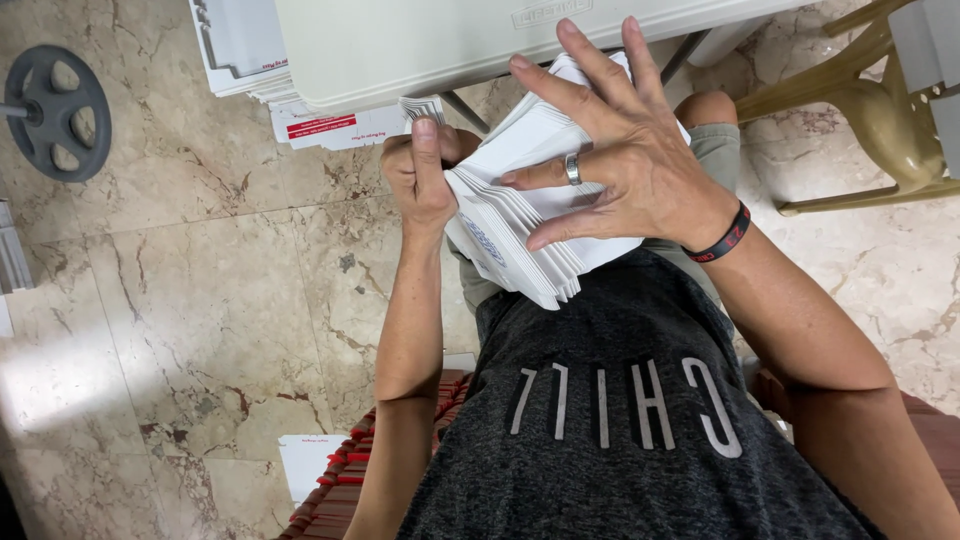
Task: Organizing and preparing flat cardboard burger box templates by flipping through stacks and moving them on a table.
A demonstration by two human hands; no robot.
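Envelope stack (520, 215) sits over the lap, between the hands: left hand (420, 175) at its left edge, right hand (625, 165) spread on top. Counter (420, 45) just ahead, more envelopes (325, 125) on its left corner. Weight plate (55, 110) on the floor far left. Chair (865, 110) to the right.

Bright, even indoor light; sharp focus, soft floor glare.
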